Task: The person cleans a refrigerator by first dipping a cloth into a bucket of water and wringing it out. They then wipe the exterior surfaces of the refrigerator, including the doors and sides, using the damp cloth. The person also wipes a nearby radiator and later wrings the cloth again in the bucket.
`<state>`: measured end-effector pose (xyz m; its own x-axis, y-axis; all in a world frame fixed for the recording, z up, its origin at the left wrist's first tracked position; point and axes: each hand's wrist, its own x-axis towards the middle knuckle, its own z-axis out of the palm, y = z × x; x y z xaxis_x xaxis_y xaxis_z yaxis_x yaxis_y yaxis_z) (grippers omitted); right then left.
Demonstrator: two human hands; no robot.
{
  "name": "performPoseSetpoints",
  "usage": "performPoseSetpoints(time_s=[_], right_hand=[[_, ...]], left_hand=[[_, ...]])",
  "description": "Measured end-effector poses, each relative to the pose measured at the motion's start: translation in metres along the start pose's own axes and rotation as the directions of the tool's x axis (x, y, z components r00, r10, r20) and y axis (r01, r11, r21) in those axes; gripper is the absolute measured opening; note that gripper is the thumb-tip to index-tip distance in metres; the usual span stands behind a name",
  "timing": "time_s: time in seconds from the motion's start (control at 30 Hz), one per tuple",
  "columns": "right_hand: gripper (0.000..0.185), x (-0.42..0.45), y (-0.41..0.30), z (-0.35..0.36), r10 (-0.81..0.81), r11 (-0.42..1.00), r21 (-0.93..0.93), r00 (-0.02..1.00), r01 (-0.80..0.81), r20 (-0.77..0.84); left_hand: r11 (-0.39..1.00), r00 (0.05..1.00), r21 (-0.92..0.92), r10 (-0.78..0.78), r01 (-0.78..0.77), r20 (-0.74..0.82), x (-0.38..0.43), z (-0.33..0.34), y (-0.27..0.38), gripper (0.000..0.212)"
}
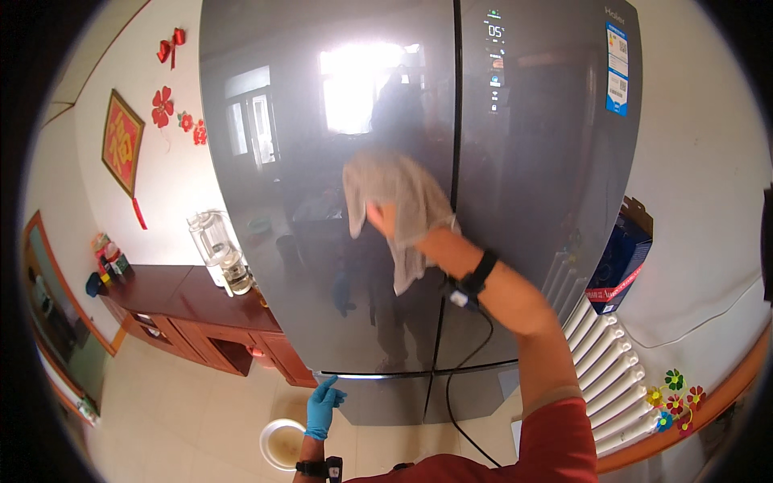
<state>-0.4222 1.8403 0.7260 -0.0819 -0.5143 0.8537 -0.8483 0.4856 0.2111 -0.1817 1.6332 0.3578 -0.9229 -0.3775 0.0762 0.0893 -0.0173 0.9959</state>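
Observation:
My bare right hand (383, 218) holds a beige cloth (416, 187) against the left upper door of a glossy grey Haier refrigerator (531, 199). The cloth drapes over most of the hand and is slightly blurred. A black strap with a small device (474, 281) circles the right wrist. Low on the left, my left hand (323, 407) wears a blue glove and shows nothing in its grasp. Its fingers are apart, close to the refrigerator's lower door gap; whether they touch it I cannot tell.
A white basin (284, 444) of cloudy water sits on the tiled floor. Left is a reddish-brown cabinet (175, 302) bearing a clear-jug appliance (220, 253). Right, a dark blue box (622, 259) rests above a white radiator (616, 374). A black cable (450, 404) hangs from the right wrist device.

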Motion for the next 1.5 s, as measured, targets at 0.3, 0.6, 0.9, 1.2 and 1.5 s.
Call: performPoseSetpoints(time_s=[0.3, 0.6, 0.9, 1.2, 1.5], right_hand=[[0.037, 0.174, 0.05, -0.059, -0.15, 0.935, -0.351, 0.847, -0.045, -0.509], [0.043, 0.162, -0.012, 0.03, -0.238, 0.966, -0.146, 0.956, 0.214, -0.17], [0.027, 0.006, -0.106, 0.058, -0.322, 0.946, 0.192, 0.718, 0.26, 0.617], [0.047, 0.081, -0.054, -0.058, 0.276, 0.936, -0.312, 0.89, -0.163, 0.363], [0.05, 0.225, 0.037, -0.104, 0.297, 0.891, -0.258, 0.909, -0.374, -0.291]], left_hand=[[0.999, 0.997, -0.029, 0.014, -0.017, -0.081, 0.003, -0.017, -0.008, 0.034], [0.998, 0.997, -0.054, -0.013, 0.009, -0.082, -0.001, -0.009, -0.004, 0.033], [0.997, 0.999, -0.073, 0.029, -0.032, -0.046, -0.009, -0.006, 0.0, 0.033], [0.999, 0.992, -0.022, 0.035, -0.038, -0.122, -0.024, -0.055, 0.004, 0.033], [0.993, 0.986, -0.063, 0.089, -0.099, -0.142, -0.001, -0.066, 0.009, 0.033]])
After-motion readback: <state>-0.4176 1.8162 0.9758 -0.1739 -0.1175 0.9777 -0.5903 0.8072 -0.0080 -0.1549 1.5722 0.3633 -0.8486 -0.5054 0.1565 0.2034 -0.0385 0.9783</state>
